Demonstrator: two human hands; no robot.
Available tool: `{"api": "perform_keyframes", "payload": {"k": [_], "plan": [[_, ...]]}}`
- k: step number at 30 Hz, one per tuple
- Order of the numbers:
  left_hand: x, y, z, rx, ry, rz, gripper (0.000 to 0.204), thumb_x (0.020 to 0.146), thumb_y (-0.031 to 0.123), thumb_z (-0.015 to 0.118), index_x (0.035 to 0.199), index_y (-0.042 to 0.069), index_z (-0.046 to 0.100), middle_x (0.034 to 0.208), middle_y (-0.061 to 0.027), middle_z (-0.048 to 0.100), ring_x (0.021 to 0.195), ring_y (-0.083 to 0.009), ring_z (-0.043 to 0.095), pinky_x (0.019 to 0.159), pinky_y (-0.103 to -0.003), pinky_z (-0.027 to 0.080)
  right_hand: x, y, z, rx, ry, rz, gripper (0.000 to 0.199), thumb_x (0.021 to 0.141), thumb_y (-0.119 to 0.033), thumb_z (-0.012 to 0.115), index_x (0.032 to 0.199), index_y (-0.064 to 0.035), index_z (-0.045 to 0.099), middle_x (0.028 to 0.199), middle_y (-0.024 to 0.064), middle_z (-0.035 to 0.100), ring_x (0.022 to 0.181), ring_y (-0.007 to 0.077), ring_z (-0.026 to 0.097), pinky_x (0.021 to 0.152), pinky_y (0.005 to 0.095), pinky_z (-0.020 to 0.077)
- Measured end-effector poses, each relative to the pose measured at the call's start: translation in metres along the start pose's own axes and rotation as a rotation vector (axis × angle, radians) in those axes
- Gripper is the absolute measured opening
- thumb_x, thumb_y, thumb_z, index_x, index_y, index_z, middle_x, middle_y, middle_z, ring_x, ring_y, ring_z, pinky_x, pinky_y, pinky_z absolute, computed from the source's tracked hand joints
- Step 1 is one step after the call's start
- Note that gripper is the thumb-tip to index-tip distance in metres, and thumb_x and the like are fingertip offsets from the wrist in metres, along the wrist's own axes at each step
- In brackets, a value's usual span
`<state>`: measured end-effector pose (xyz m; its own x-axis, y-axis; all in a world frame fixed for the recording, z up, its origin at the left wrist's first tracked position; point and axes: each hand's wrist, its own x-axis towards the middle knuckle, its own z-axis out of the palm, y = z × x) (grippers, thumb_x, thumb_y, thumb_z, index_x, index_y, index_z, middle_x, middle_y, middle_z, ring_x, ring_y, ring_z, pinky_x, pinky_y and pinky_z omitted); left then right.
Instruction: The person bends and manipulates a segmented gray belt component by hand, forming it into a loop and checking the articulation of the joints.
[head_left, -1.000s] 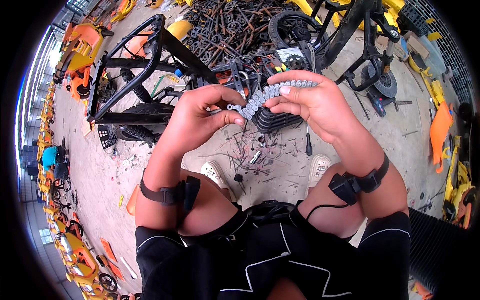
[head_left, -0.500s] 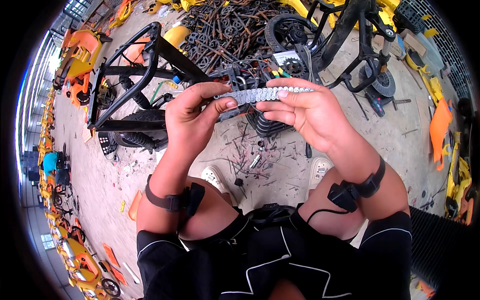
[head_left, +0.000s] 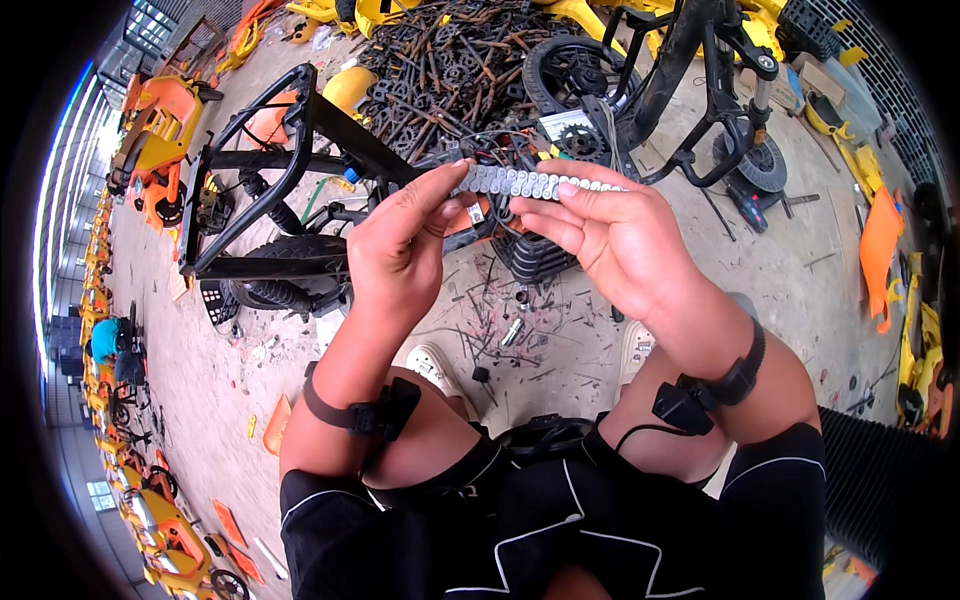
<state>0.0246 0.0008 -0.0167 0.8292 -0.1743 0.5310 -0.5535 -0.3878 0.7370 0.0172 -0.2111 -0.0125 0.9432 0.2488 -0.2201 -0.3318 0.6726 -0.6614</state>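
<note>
A short length of grey metal chain [head_left: 535, 183] is stretched straight between my two hands, raised in front of me. My left hand [head_left: 400, 250] pinches its left end between thumb and fingers. At the chain's right part my right hand [head_left: 610, 240] grips it with the fingers laid along it. Both wrists wear black straps with small devices. Below the hands lie my white shoes [head_left: 430, 365] on a concrete floor strewn with small metal bits.
A black bicycle frame with a tyre [head_left: 280, 200] lies to the left. Behind the hands is a heap of rusty cranks and parts [head_left: 450, 70], a black wheel [head_left: 570, 70] and a black scooter frame [head_left: 720, 110]. Orange and yellow plastic parts [head_left: 880, 240] lie around.
The chain, bent and drooping a second ago, is now pulled straight and level. Both hands have risen and moved slightly apart.
</note>
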Motion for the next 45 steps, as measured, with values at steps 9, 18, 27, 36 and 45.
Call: {"api": "perform_keyframes", "payload": {"k": [9,18,27,36,45], "plan": [[-0.001,-0.003,-0.02,-0.317,-0.155,-0.329,0.024,0.092,0.002,0.067,0.115,-0.004,0.065,0.1,-0.0085,0.07,0.092,-0.0152,0.069,0.083,-0.026,0.055,0.004,-0.005,-0.005,-0.171,-0.041,0.003,0.028,0.099,-0.003,0.05,0.123,0.0124,0.053,0.113,0.0269,0.063,0.107,0.0347,0.067,0.095,0.0413,0.0551],[0.001,-0.005,-0.023,-0.775,-0.259,-0.636,0.04,0.095,0.017,0.066,0.128,-0.003,0.057,0.113,-0.0117,0.065,0.096,-0.019,0.066,0.087,-0.032,0.054,0.004,0.001,0.004,-0.186,-0.036,0.007,0.026,0.099,0.0,0.048,0.122,0.01,0.054,0.111,0.0241,0.063,0.102,0.0318,0.068,0.091,0.0364,0.0575],[0.002,-0.001,-0.026,-0.862,-0.457,-0.515,0.09,0.076,0.045,0.083,0.141,-0.003,0.044,0.129,-0.0138,0.058,0.106,-0.0216,0.062,0.089,-0.035,0.053,0.0,0.001,0.005,-0.231,-0.203,-0.022,0.025,0.099,-0.002,0.051,0.121,0.0068,0.059,0.116,0.0178,0.063,0.101,0.0286,0.069,0.089,0.0334,0.0572],[-0.004,0.004,-0.022,-0.855,-0.524,-0.454,0.132,0.048,0.054,0.095,0.15,0.0,0.032,0.139,-0.0153,0.05,0.117,-0.0235,0.056,0.093,-0.036,0.05,-0.001,0.009,0.002,-0.612,-0.346,-0.262,0.033,0.096,-0.007,0.062,0.129,-0.0046,0.059,0.119,0.0049,0.062,0.107,0.0173,0.06,0.088,0.0309,0.0528],[-0.008,0.011,-0.007,-1.03,-0.676,-0.329,0.157,0.035,0.037,0.101,0.156,-0.001,0.008,0.152,-0.0217,0.034,0.142,-0.0302,0.034,0.117,-0.044,0.031,-0.003,0.025,0.003,-0.611,-0.352,-0.232,0.095,0.086,-0.009,0.076,0.157,-0.0135,0.013,0.147,0.0171,0.038,0.119,0.0204,0.054,0.101,0.0369,0.0453]]}}
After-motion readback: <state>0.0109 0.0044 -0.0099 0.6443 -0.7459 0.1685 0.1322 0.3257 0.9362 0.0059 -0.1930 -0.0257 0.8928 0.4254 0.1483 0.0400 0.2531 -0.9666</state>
